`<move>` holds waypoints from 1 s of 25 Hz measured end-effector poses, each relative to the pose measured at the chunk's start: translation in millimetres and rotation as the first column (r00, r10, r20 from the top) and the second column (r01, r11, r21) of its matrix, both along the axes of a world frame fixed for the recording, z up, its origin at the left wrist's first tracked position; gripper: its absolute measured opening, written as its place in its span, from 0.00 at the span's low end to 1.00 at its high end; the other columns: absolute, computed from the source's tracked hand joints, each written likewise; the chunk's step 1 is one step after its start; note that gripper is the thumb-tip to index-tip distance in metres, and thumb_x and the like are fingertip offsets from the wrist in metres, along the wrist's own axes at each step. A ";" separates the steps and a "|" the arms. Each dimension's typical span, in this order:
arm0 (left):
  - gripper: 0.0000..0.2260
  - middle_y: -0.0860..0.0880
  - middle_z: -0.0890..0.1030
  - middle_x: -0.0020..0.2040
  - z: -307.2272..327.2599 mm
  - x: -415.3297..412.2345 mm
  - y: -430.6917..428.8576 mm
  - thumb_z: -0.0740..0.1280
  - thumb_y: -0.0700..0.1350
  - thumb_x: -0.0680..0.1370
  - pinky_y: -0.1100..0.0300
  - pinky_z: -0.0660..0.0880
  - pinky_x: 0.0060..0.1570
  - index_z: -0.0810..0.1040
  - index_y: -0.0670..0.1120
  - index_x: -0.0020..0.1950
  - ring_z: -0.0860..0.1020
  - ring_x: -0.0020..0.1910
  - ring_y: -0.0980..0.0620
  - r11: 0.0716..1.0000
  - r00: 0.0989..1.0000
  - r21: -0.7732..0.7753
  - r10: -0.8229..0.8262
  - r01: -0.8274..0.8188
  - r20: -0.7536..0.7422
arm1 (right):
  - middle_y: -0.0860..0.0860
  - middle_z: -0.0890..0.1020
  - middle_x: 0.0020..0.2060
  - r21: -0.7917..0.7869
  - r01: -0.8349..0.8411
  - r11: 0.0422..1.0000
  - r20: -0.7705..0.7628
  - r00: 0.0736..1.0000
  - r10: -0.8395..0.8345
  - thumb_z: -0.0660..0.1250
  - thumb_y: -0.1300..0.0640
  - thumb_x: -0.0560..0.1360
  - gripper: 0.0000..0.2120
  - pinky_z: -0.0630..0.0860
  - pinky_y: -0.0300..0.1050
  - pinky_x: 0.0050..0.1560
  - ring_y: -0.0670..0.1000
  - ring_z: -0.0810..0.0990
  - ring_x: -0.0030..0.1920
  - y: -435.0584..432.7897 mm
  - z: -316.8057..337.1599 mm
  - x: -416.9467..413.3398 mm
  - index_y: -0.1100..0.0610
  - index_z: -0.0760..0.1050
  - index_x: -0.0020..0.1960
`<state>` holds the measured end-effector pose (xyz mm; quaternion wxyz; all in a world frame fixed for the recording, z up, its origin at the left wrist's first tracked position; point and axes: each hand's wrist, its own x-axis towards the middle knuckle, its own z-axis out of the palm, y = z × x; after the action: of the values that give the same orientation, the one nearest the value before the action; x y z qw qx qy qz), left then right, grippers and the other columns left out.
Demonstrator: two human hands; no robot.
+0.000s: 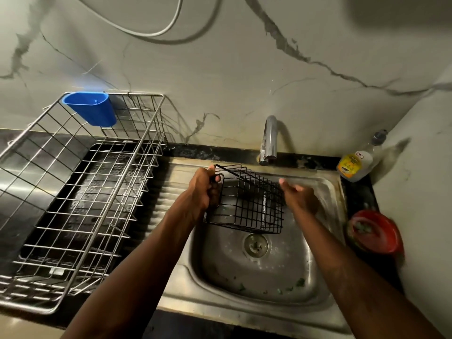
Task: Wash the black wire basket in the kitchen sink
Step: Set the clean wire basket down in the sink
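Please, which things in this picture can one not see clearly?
All in the head view:
- The right hand is motion-blurred; whether it touches the black wire basket is unclear.
- The bottle label is too small to read.
- The red bowl contents are blurred.
- The white cable is cut off by the top edge.
- Whether the tap runs: too faint.

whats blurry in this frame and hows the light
Head view: dim, warm light; the right hand and red bowl are motion-smeared, the black wire basket is fairly sharp; glare at the left end of the dish rack; wide-angle lens bows straight edges.
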<state>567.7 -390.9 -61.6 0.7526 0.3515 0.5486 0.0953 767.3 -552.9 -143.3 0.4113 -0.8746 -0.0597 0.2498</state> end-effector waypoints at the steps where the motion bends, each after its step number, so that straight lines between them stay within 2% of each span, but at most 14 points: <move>1: 0.24 0.54 0.60 0.24 2.7 -5.2 0.3 0.53 0.58 0.84 0.66 0.51 0.22 0.69 0.49 0.32 0.56 0.22 0.56 1.000 1.000 0.006 -0.013 0.013 0.020 | 0.49 0.81 0.46 0.023 -0.035 0.999 -0.121 0.992 0.038 0.65 0.29 0.73 0.27 0.77 0.49 0.54 0.50 0.79 0.47 -7.4 -5.2 -2.6 0.49 0.80 0.58; 3: 0.24 0.54 0.60 0.22 5.3 -16.2 1.0 0.52 0.58 0.85 0.67 0.51 0.22 0.67 0.49 0.31 0.56 0.20 0.56 1.000 0.997 -0.007 -0.015 0.015 0.073 | 0.50 0.78 0.53 0.208 -0.010 0.978 -0.444 0.890 0.103 0.62 0.22 0.69 0.40 0.74 0.55 0.63 0.52 0.77 0.52 -20.7 -15.3 -7.4 0.53 0.75 0.66; 4: 0.24 0.53 0.59 0.22 5.5 -21.4 0.7 0.53 0.58 0.85 0.67 0.52 0.22 0.67 0.49 0.31 0.56 0.19 0.56 1.000 0.995 -0.016 -0.009 0.010 0.098 | 0.51 0.79 0.56 0.287 0.015 0.958 -0.561 0.813 0.155 0.61 0.21 0.68 0.42 0.74 0.59 0.63 0.54 0.78 0.55 -25.9 -17.6 -10.7 0.52 0.74 0.68; 6: 0.25 0.53 0.58 0.21 1.4 -28.9 1.3 0.53 0.58 0.85 0.66 0.52 0.23 0.66 0.49 0.30 0.56 0.18 0.55 1.000 0.991 -0.016 0.005 -0.003 0.136 | 0.55 0.83 0.55 0.368 0.033 0.929 -0.653 0.721 0.232 0.59 0.22 0.71 0.38 0.79 0.60 0.57 0.59 0.81 0.56 -34.0 -5.8 -19.9 0.52 0.78 0.62; 8: 0.26 0.53 0.58 0.22 -3.9 -32.8 0.7 0.53 0.58 0.84 0.63 0.50 0.25 0.66 0.49 0.29 0.56 0.19 0.54 1.000 0.990 -0.004 0.014 -0.014 0.138 | 0.55 0.83 0.44 0.403 -0.029 0.915 -0.615 0.732 0.294 0.57 0.26 0.74 0.33 0.79 0.51 0.48 0.56 0.82 0.45 -38.6 6.0 -25.5 0.55 0.80 0.50; 9: 0.25 0.53 0.59 0.22 -5.0 -34.0 -0.5 0.53 0.58 0.85 0.62 0.50 0.26 0.66 0.50 0.29 0.56 0.20 0.54 0.999 0.992 0.017 0.025 -0.027 0.126 | 0.55 0.82 0.41 0.405 -0.052 0.913 -0.585 0.753 0.302 0.58 0.26 0.74 0.32 0.78 0.50 0.45 0.54 0.81 0.42 -40.3 11.9 -27.8 0.55 0.79 0.48; 12: 0.23 0.53 0.64 0.25 -2.2 -35.8 -6.1 0.53 0.59 0.85 0.59 0.54 0.27 0.72 0.48 0.36 0.59 0.23 0.54 0.987 1.000 0.163 0.013 -0.010 -0.018 | 0.54 0.82 0.45 0.365 -0.089 0.927 -0.490 0.828 0.272 0.62 0.21 0.68 0.35 0.79 0.52 0.48 0.55 0.82 0.45 -43.4 24.7 -28.6 0.51 0.79 0.55; 15: 0.25 0.47 0.74 0.37 2.9 -34.0 -15.6 0.49 0.60 0.85 0.58 0.63 0.34 0.78 0.43 0.52 0.68 0.32 0.52 0.968 0.991 0.240 -0.045 0.075 -0.127 | 0.51 0.81 0.46 0.316 -0.074 0.946 -0.391 0.898 0.200 0.66 0.17 0.58 0.43 0.76 0.50 0.43 0.54 0.81 0.43 -44.2 34.4 -31.1 0.48 0.81 0.58; 17: 0.29 0.43 0.79 0.48 7.3 -33.2 -21.6 0.48 0.64 0.85 0.54 0.72 0.44 0.77 0.42 0.62 0.76 0.44 0.48 0.962 0.994 0.268 -0.032 0.058 -0.101 | 0.51 0.81 0.40 0.317 -0.070 0.946 -0.277 0.947 0.163 0.66 0.17 0.59 0.41 0.74 0.51 0.40 0.54 0.79 0.40 -49.1 48.4 -34.0 0.50 0.81 0.53; 19: 0.33 0.43 0.81 0.55 10.0 -34.8 -24.7 0.48 0.67 0.83 0.49 0.76 0.56 0.75 0.43 0.69 0.79 0.55 0.44 0.931 1.000 0.365 0.018 -0.014 -0.009 | 0.50 0.81 0.41 0.384 -0.107 0.917 -0.088 0.985 0.152 0.64 0.18 0.63 0.37 0.75 0.52 0.41 0.55 0.79 0.42 -57.8 59.6 -38.4 0.50 0.77 0.51; 20: 0.33 0.43 0.81 0.57 11.5 -36.0 -26.8 0.49 0.68 0.83 0.48 0.76 0.56 0.75 0.44 0.70 0.80 0.57 0.44 0.918 0.998 0.392 0.036 -0.055 0.057 | 0.49 0.82 0.45 0.436 -0.125 0.891 0.002 0.991 0.137 0.64 0.20 0.66 0.36 0.76 0.53 0.45 0.54 0.80 0.46 -64.3 59.9 -41.4 0.50 0.76 0.55; 22: 0.32 0.43 0.82 0.57 11.0 -32.7 -31.0 0.49 0.68 0.82 0.52 0.78 0.47 0.77 0.46 0.68 0.81 0.55 0.45 0.904 0.992 0.423 0.011 -0.063 0.125 | 0.51 0.83 0.54 0.432 -0.140 0.891 0.157 0.985 0.078 0.61 0.21 0.70 0.38 0.78 0.54 0.53 0.54 0.82 0.54 -74.8 57.7 -47.8 0.51 0.75 0.64; 23: 0.31 0.44 0.82 0.54 7.3 -28.3 -35.7 0.49 0.68 0.82 0.54 0.79 0.41 0.79 0.46 0.64 0.81 0.51 0.46 0.914 0.995 0.404 -0.015 -0.028 0.102 | 0.53 0.83 0.55 0.361 -0.108 0.926 0.143 0.988 0.059 0.59 0.20 0.69 0.41 0.79 0.54 0.53 0.55 0.82 0.55 -76.7 50.2 -47.6 0.51 0.75 0.65; 25: 0.30 0.44 0.81 0.47 0.5 -24.4 -52.3 0.50 0.68 0.83 0.56 0.77 0.38 0.79 0.45 0.56 0.79 0.45 0.48 0.944 0.995 0.315 -0.101 0.099 -0.011 | 0.58 0.81 0.59 0.114 -0.016 0.993 -0.138 0.990 0.032 0.54 0.16 0.65 0.49 0.79 0.54 0.52 0.60 0.82 0.55 -76.5 40.9 -49.4 0.54 0.73 0.68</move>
<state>543.2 -443.2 -61.2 0.6923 0.4940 0.5058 0.1443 718.0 -629.4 -102.4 0.4602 -0.8296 -0.0553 0.3114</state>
